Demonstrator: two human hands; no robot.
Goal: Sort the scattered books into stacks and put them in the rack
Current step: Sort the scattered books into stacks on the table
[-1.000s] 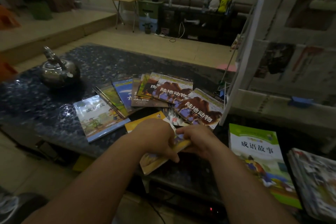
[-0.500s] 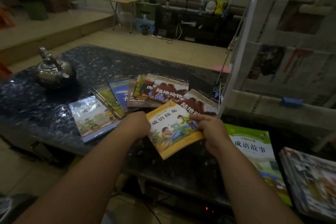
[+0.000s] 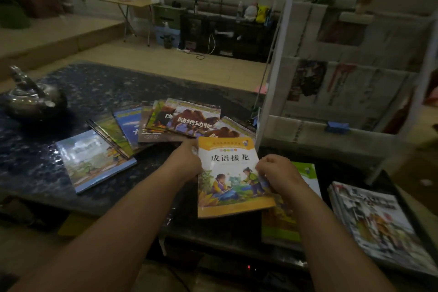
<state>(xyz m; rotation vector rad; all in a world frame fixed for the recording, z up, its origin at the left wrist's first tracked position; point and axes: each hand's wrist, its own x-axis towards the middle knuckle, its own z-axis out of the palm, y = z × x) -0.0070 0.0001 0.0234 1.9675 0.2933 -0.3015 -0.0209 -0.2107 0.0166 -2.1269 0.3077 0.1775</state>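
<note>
- The left hand (image 3: pixel 187 161) grips the left edge of an orange book (image 3: pixel 233 175) near its top corner, fingers curled round behind the cover.
- The right hand (image 3: pixel 277 173) pinches the same book's right edge about halfway down, knuckles up.
- The orange book is held clear of the bench (image 3: pixel 94 83), over its near edge. The front cover faces the camera, title at the top, with a picture of two children below it.
- Behind the book a fan of books (image 3: pixel 151 125) lies spread on the bench, overlapping one another.
- Topmost in the fan is a camel book (image 3: pixel 194 121). A second camel cover (image 3: pixel 225 129) shows just to its right, its near part hidden by the orange book.
- At the fan's left end a blue book (image 3: pixel 94 159) lies flat, turned at an angle, with the next book's edge resting over its right corner.
- A green book (image 3: pixel 307 169) lies on the bench to the right, partly under the right hand and the orange book.
- Further right, a stack of magazines (image 3: pixel 379 223) sits near the bench's right end, apart from the green book.
- The white rack (image 3: pixel 279 54) stands just beyond the right side of the bench, its shelves lined with newspaper (image 3: pixel 355 87). A blue clip (image 3: pixel 336 127) sits on the lower shelf's front.
- A metal kettle (image 3: pixel 33 99) stands at the bench's far left, well apart from the books.
</note>
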